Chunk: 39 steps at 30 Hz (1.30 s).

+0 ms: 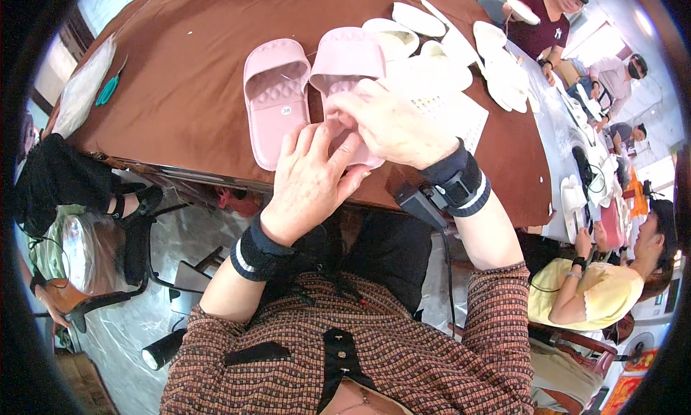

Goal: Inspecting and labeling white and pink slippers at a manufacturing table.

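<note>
Two pink slippers with quilted straps lie side by side on the brown cloth before me. The left pink slipper (276, 138) shows its insole with a small round white sticker (286, 110). Both my hands are at the right pink slipper (348, 55), covering most of its insole. My left hand (311, 172) is bent over its heel end, thumb along the near edge. My right hand (394, 127) comes in from the right with thumb and fingers pinched together over the insole. Whatever sits between those fingertips is hidden.
White slippers (391, 39) are heaped on the right of the brown-covered table (180, 77), beside a sticker sheet (464, 116). Teal-handled scissors (108, 89) and clear plastic (85, 91) lie at the left edge. Other people work at a long table on the right, one in yellow (586, 292) nearby.
</note>
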Each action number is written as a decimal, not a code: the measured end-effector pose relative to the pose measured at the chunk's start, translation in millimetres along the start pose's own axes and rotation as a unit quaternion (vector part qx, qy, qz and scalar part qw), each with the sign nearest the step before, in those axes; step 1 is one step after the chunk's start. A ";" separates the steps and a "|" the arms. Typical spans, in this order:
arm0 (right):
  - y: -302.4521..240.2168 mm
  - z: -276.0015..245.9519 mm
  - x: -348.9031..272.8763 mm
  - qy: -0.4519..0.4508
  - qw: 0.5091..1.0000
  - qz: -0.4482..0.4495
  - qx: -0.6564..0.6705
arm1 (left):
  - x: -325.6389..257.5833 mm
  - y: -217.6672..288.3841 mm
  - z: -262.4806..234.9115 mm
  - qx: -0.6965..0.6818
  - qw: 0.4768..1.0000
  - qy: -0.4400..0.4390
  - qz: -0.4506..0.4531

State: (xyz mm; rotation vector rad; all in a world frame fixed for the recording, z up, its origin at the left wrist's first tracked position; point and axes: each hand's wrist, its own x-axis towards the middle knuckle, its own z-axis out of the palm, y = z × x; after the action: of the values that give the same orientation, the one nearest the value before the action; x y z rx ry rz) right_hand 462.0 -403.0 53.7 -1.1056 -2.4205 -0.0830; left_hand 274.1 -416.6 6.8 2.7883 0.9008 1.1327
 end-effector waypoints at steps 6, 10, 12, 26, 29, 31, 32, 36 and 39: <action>0.6 -16.7 -14.6 0.081 0.988 0.091 0.096 | 0.3 -0.4 -0.4 -0.007 1.000 0.005 0.007; -9.1 -16.6 -27.2 0.069 0.977 0.128 0.154 | 0.5 -0.8 1.0 -0.013 1.000 -0.001 -0.004; -17.3 -12.2 -31.9 0.082 0.985 0.113 0.101 | 1.1 -1.8 1.0 -0.010 1.000 0.002 0.001; -30.4 -0.3 -55.6 0.102 0.986 0.130 0.004 | 0.9 -1.5 1.0 -0.003 1.000 -0.001 0.008; -27.6 -3.2 -56.0 0.133 0.981 0.136 0.029 | 1.0 -1.4 0.2 -0.001 1.000 -0.002 0.008; -24.9 -5.9 -55.1 0.149 0.976 0.149 0.057 | 1.2 -1.4 0.1 -0.001 1.000 -0.003 0.007; -24.5 -6.4 -54.4 0.146 0.977 0.148 0.056 | 1.3 -1.3 0.1 -0.002 1.000 -0.004 0.007; -28.6 -0.5 -48.7 0.158 0.975 0.143 0.068 | 1.3 -1.4 1.0 0.002 1.000 -0.003 0.006; -33.8 7.4 -42.7 0.129 0.984 0.119 0.015 | 1.5 -1.2 1.5 0.007 1.000 -0.004 0.003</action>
State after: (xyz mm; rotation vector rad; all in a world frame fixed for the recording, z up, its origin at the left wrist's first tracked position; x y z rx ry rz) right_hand 458.5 -453.7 32.8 -1.2762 -2.0418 -0.1042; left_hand 275.3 -414.5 6.5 2.8079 0.9038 1.1183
